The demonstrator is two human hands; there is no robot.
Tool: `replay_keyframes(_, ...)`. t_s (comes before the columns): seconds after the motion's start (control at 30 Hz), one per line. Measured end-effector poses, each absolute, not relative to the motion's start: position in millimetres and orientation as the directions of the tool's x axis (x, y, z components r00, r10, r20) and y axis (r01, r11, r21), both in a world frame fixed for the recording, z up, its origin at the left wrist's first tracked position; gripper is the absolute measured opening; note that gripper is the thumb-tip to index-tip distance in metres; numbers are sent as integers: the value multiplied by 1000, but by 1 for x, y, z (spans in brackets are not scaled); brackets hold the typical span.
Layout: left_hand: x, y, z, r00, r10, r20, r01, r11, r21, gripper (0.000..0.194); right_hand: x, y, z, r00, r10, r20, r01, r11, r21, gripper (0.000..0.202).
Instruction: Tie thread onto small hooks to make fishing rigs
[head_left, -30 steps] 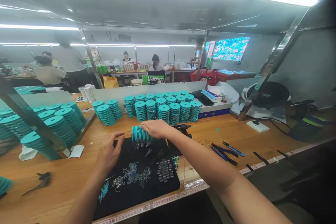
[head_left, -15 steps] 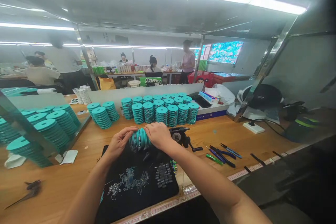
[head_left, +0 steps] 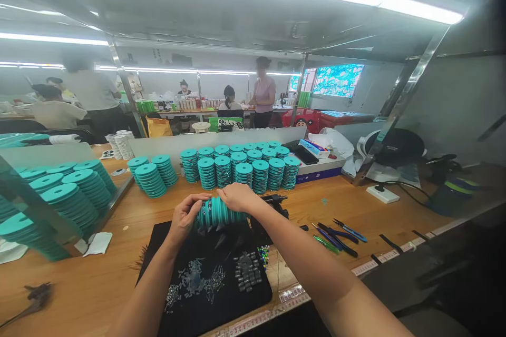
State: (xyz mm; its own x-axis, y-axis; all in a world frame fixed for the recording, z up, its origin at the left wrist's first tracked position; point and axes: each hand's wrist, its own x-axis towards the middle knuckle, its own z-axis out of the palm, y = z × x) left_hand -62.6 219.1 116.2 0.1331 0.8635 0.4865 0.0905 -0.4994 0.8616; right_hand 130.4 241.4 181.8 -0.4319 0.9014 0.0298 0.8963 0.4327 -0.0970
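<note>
Touching the sideways row of turquoise spools, toward twelve o'clock of the black mat, with half-curled left hand at its nine o'clock and right hand bent over its one o'clock; cannot tell whether clasping firmly.

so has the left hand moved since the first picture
Yes. Against the black mat, the left hand has moved right: apart from the teal spools then, now at their left end.
</note>
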Motion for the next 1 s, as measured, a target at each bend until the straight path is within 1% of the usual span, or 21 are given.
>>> replay_keyframes(0.2, -61, 220, 119, 168, 882, 440, 47, -453, 890, 34, 130, 256, 178, -439, 899, -12, 889, 432, -150, 26)
replay_keyframes(0.3, -59, 219, 120, 141, 899, 415, 26, -423, 906, 40, 130, 263, 178, -445, 896, -6, 880, 436, -191, 26)
replay_keyframes(0.37, -57, 220, 120, 110, 918, 380, 16, -384, 923, 41, 130, 262, 181, -454, 890, 49, 865, 453, -217, 25)
replay_keyframes(0.43, -56, 223, 121, 91, 938, 335, 2, -337, 942, 41, 131, 255, 184, -464, 872, 156, 840, 489, -236, 24)
replay_keyframes(0.53, -56, 226, 122, 91, 958, 273, -27, -271, 962, 43, 132, 236, 186, -488, 807, 333, 779, 575, -251, 21)
replay_keyframes(0.6, -57, 228, 122, 105, 965, 240, -44, -236, 971, 45, 132, 225, 184, -510, 758, 406, 731, 631, -260, 17)
replay_keyframes(0.77, -61, 229, 122, 154, 970, 188, -72, -179, 981, 49, 127, 221, 176, -551, 690, 469, 658, 705, -264, 10)
replay_keyframes(1.0, -60, 229, 123, 194, 963, 187, -96, -171, 981, 46, 121, 230, 169, -571, 650, 501, 649, 731, -208, 9)
